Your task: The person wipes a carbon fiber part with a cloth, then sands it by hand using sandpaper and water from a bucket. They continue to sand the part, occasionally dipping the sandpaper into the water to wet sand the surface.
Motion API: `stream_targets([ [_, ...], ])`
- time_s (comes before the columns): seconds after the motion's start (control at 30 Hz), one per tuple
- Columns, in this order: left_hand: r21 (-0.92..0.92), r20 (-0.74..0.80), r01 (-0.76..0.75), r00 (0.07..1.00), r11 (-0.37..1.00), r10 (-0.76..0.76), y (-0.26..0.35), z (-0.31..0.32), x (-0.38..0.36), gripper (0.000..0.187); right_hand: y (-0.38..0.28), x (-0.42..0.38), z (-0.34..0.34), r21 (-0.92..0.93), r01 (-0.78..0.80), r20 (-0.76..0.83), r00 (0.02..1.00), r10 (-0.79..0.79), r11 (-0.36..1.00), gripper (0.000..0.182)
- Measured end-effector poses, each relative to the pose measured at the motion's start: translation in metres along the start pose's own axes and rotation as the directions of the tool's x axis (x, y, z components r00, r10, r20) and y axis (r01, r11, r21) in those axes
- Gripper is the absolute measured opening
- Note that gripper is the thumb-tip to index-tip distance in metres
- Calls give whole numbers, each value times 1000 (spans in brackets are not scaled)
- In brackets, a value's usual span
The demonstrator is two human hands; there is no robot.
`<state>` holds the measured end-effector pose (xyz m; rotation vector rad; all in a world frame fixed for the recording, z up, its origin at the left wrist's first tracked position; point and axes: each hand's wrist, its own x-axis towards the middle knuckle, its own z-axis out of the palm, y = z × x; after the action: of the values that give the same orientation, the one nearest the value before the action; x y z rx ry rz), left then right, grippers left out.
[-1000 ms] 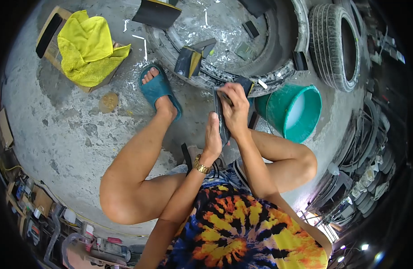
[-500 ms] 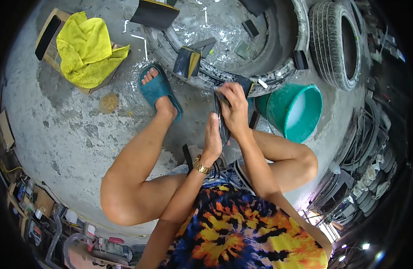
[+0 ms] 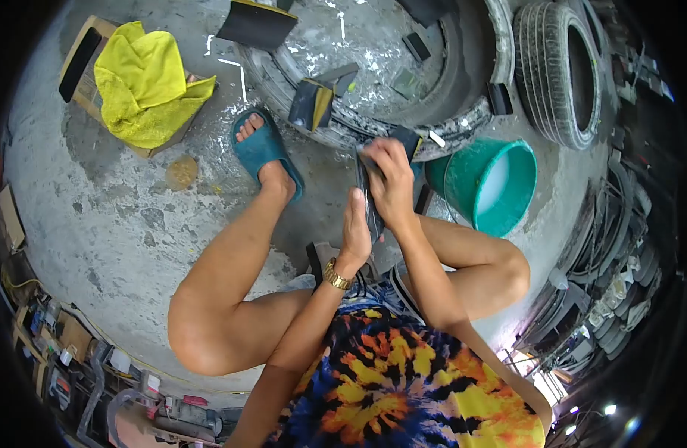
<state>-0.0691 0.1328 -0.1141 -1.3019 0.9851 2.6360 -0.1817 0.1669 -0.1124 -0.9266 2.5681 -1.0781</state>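
Between my knees I hold a dark, narrow panel [image 3: 373,218], seen nearly edge-on with its surface wet and shiny. My left hand [image 3: 355,230], with a gold watch at the wrist, grips its lower part, thumb stretched along the near side. Curled over the panel's upper part is my right hand [image 3: 390,179]; its fingers press against the face and are slightly blurred. A small dark piece seems to be under those fingertips, too hidden to name. Just beyond the right hand, a dark piece with a yellow edge [image 3: 407,140] leans at the tyre's rim.
A large tyre [image 3: 265,73] lies flat ahead, with dark curved pieces [image 3: 311,104] on it. A green bucket [image 3: 469,183] of cloudy liquid stands right; another tyre [image 3: 556,78] is behind it. A yellow cloth [image 3: 145,82] covers a box [image 3: 89,63] at left.
My right hand's fingers have shifted slightly on the panel and look more blurred. The left hand keeps its hold, nearly in place.
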Motion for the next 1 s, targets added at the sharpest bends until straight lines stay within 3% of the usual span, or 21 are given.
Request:
stream_targets([
  [0.13, 13, 34, -4, 999, 1000, 4, 2, -4, 6, 47, -8, -15, -2, -21, -49, 9, 999, 49, 999, 27],
  [0.2, 174, 37, -192, 981, 966, 189, 2, -2, 7, 48, -5, -20, -3, 11, -100, 32, 994, 100, 995, 27],
  [0.23, 95, 28, -48, 999, 994, 46, 3, -1, 3, 48, -4, -9, -2, -9, -61, 16, 998, 61, 998, 28],
  [0.37, 90, 17, -48, 999, 995, 47, 4, 1, 5, 49, -4, -10, 0, -8, -22, 2, 1000, 22, 1000, 30],
  [0.43, 217, 0, -276, 959, 936, 283, 0, 3, 9, 49, -9, -22, -6, 10, -54, 48, 997, 54, 998, 31],
  [0.47, 216, 0, -273, 960, 937, 280, -4, 1, 10, 49, -2, -17, -3, 7, -56, 49, 997, 56, 998, 31],
  [0.53, 18, 31, 25, 999, 1000, -25, -3, 0, 3, 49, 2, 4, 0, -16, 24, 13, 1000, -23, 1000, 33],
  [0.67, 53, -6, -26, 1000, 998, 26, 4, 2, 4, 49, -4, -26, -5, 8, -49, 29, 998, 48, 999, 32],
  [0.73, 147, 32, -153, 988, 977, 150, 0, 1, 4, 49, -3, -17, 0, -18, -50, 18, 999, 50, 999, 33],
  [0.83, 29, 55, 5, 998, 1000, -7, 3, 0, 1, 50, -7, 3, 5, -39, -28, -47, 999, 26, 999, 31],
  [0.87, 32, 54, -7, 999, 999, 5, -4, -3, 9, 50, -9, -6, 3, -34, -18, -52, 999, 16, 999, 31],
  [0.9, 197, 20, -243, 970, 950, 243, -21, -8, 18, 50, -8, -22, 0, -16, -57, -21, 998, 57, 998, 32],
  [0.93, 357, 27, -444, 884, 822, 467, -25, -8, 23, 50, -10, -26, -3, -3, -99, 11, 995, 99, 995, 33],
  [1.0, 369, 35, -462, 874, 806, 484, -29, -9, 20, 51, -4, -13, 0, 0, -78, 5, 997, 78, 997, 32],
])
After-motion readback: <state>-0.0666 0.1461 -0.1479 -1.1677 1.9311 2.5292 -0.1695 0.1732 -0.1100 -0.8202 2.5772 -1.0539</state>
